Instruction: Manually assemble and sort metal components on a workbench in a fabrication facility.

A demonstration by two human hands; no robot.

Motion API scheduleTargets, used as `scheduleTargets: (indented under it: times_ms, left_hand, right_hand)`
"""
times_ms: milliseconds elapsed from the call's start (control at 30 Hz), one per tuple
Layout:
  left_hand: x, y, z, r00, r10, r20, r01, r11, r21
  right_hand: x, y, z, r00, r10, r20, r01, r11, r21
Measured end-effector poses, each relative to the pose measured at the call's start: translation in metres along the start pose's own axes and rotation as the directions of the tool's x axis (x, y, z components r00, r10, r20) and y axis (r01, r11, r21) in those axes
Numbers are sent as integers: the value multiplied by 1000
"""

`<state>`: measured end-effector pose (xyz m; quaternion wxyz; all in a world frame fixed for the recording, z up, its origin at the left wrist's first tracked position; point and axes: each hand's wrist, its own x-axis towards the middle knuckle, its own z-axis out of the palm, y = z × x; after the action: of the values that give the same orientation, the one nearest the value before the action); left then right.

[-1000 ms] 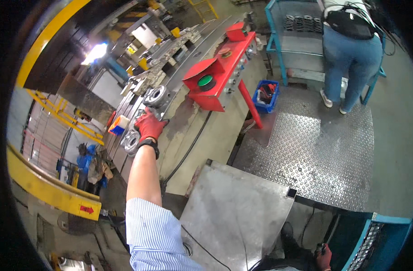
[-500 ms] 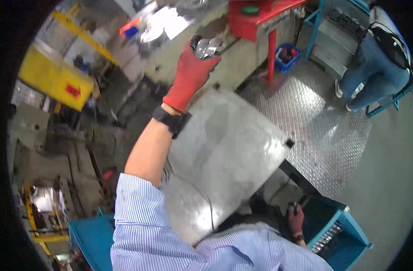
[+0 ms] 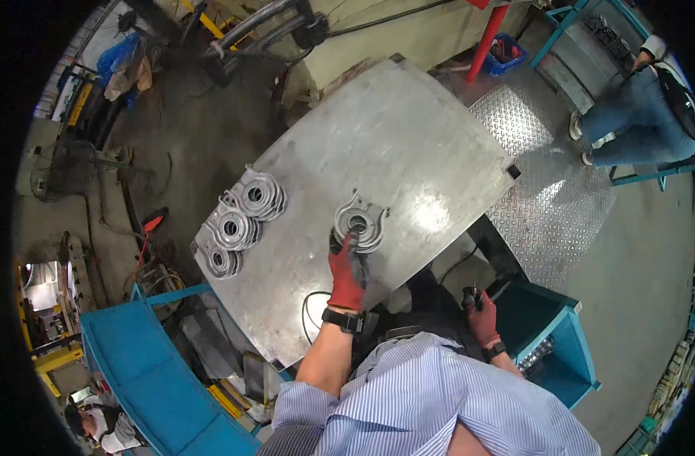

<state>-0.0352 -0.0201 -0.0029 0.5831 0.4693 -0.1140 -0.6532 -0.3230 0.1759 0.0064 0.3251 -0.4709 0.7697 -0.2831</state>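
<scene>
My left hand [image 3: 347, 272], in a red glove with dark fingers, grips the near edge of a small stack of grey metal ring-shaped brackets [image 3: 372, 216] on the metal table [image 3: 317, 163]. Its fingers reach the ring's central hole. Three more stacks of like brackets stand along the table's left edge: an upper one [image 3: 258, 194], a middle one [image 3: 233, 227] and a lower one [image 3: 223, 261]. My right hand [image 3: 482, 318], gloved the same way, is beside the blue bin with its dark fingers curled; what they hold, if anything, is unclear.
The blue bin [image 3: 566, 334] at lower right holds shiny metal parts. A blue metal stand [image 3: 146, 346] is at lower left. Textured metal floor plate [image 3: 560, 228] lies to the right. One person [image 3: 636, 114] stands at far right, another [image 3: 108, 425] at lower left.
My left hand has come down and back from its outstretched reach with a shiny metal piece to the bracket stack on the table. The view has shifted, showing the bracket stacks.
</scene>
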Motion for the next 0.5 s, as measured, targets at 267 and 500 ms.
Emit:
scheduleTargets:
  times_ms: [267,500]
  left_hand:
    - [-7,46,-26,912,151,382,-381,-38,924]
    - [-7,71,-28,881,40,472,-467,-97,879]
  right_hand:
    - [-61,-20,55,1000,20,15,-21,997,70]
    - [-124,-55,93,995,98,-22,-97,993,63]
